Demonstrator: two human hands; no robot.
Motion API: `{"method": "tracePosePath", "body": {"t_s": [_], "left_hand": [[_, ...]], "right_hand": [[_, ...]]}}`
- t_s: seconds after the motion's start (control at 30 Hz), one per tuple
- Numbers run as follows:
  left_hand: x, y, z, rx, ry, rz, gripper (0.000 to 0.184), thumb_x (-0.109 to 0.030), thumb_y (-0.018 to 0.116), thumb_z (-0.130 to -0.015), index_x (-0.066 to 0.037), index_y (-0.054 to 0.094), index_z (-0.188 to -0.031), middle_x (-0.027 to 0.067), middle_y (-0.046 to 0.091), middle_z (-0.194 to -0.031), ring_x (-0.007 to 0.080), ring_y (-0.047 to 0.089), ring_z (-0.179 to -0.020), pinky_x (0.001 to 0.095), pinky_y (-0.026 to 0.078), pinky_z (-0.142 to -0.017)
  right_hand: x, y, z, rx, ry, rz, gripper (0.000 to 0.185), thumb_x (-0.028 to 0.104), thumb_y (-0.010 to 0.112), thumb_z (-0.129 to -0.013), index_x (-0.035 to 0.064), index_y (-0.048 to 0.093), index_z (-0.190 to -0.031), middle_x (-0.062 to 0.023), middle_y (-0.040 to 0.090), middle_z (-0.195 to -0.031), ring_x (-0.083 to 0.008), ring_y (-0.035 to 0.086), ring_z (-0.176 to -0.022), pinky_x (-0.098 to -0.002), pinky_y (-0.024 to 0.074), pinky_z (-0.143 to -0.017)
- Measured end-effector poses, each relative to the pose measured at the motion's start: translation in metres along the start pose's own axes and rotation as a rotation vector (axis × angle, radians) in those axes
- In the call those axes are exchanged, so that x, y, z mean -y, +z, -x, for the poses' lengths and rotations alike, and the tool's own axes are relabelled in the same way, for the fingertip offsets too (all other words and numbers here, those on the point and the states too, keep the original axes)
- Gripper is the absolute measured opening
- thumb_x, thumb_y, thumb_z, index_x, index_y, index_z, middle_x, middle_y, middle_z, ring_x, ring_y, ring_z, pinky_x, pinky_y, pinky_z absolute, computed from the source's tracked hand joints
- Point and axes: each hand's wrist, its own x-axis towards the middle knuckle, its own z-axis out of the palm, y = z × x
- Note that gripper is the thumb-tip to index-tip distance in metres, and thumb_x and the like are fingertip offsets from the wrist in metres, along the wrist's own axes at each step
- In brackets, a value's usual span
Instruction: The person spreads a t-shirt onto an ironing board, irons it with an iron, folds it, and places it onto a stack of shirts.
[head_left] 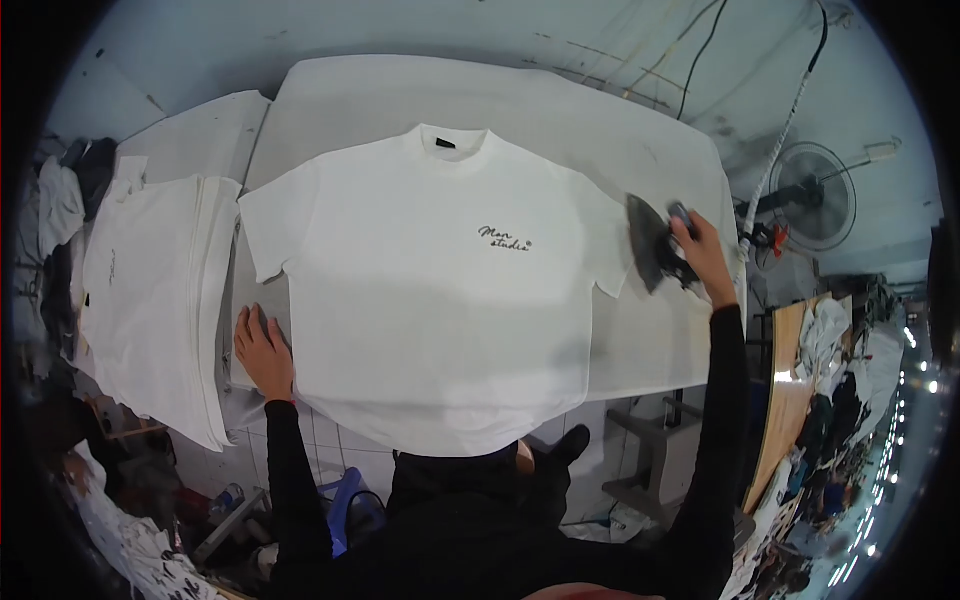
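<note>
A white T-shirt point(430, 310) lies spread flat, collar away from me, with dark "Mon studio" lettering on its chest. Its lower hem hangs over the near edge of the padded ironing table point(660, 350). My right hand point(705, 255) grips the handle of a clothes iron point(650, 245) at the shirt's right sleeve. The iron is tipped, so its dark soleplate shows; whether it touches the sleeve I cannot tell. My left hand point(262, 352) rests with fingers stretched out beside the shirt's left side edge, below the left sleeve, holding nothing.
Several white shirts point(150, 290) lie stacked to the left. On the right, a cable point(790, 130) hangs near a fan point(815, 195), and a wooden board point(785, 400) stands beside heaped garments. A blue plastic stool point(345, 505) is on the floor below.
</note>
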Motion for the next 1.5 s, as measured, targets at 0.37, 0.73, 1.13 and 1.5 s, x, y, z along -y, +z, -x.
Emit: {"method": "tracePosePath", "body": {"t_s": [0.37,0.73,1.13,1.5], "left_hand": [[0.002,-0.001,-0.005,-0.035,0.035,0.053,0.043,-0.028,0.054,-0.113,-0.009,0.06,-0.151,0.0182,0.054,-0.159,0.041,0.05,-0.146,0.0543,0.042,-0.119],[-0.002,-0.007,-0.006,-0.044,0.008,0.088,0.042,-0.023,0.058,-0.111,-0.007,0.062,-0.149,0.0191,0.055,-0.159,0.0419,0.051,-0.146,0.0545,0.042,-0.119],[-0.004,-0.007,-0.007,-0.043,0.005,0.049,0.042,-0.025,0.057,-0.112,-0.006,0.06,-0.149,0.0201,0.056,-0.157,0.0417,0.052,-0.145,0.0539,0.043,-0.119],[-0.005,-0.011,-0.004,-0.072,0.013,0.035,0.041,-0.026,0.056,-0.112,-0.006,0.061,-0.147,0.0203,0.057,-0.157,0.0408,0.052,-0.145,0.0543,0.043,-0.119]], "right_hand": [[0.19,0.232,-0.058,0.015,0.186,0.304,0.065,0.074,0.068,-0.094,0.0119,0.079,-0.111,-0.0201,0.079,-0.101,-0.0438,0.077,-0.098,-0.0554,0.0605,-0.084],[0.12,0.184,-0.092,-0.132,0.387,0.323,0.065,0.073,0.069,-0.093,0.0119,0.081,-0.114,-0.0193,0.081,-0.109,-0.0424,0.076,-0.109,-0.0532,0.0599,-0.092],[0.027,0.103,-0.022,-0.273,0.585,0.463,0.07,0.075,0.065,-0.095,0.011,0.079,-0.121,-0.0208,0.079,-0.122,-0.045,0.072,-0.12,-0.0553,0.0565,-0.1],[-0.002,0.036,0.016,-0.203,0.567,0.547,0.074,0.074,0.071,-0.092,0.0043,0.081,-0.116,-0.0248,0.079,-0.115,-0.0476,0.074,-0.114,-0.0523,0.0591,-0.097]]}}
